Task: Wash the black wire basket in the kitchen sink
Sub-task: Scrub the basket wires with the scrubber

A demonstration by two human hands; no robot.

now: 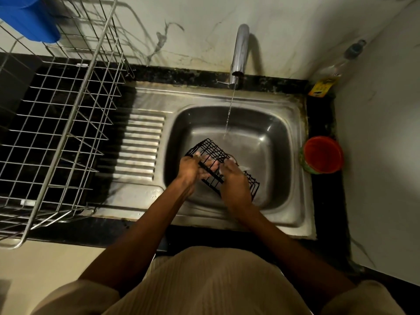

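Observation:
A black wire basket [210, 147] lies tilted on its side inside the steel sink [261, 142]. My left hand [189, 170] grips its left edge, fingers curled through the wires. My right hand [235, 181] lies over the basket's right part with soapy fingers on the wires; what it holds, if anything, is hidden. The tap [239, 51] runs a thin stream of water into the basin beyond the basket, not onto it.
A large silver wire dish rack [68, 123] stands on the dark counter at left, with a blue container [27, 19] at its far corner. A red cup [322, 154] sits right of the sink. A clear bottle [334, 69] stands in the back corner.

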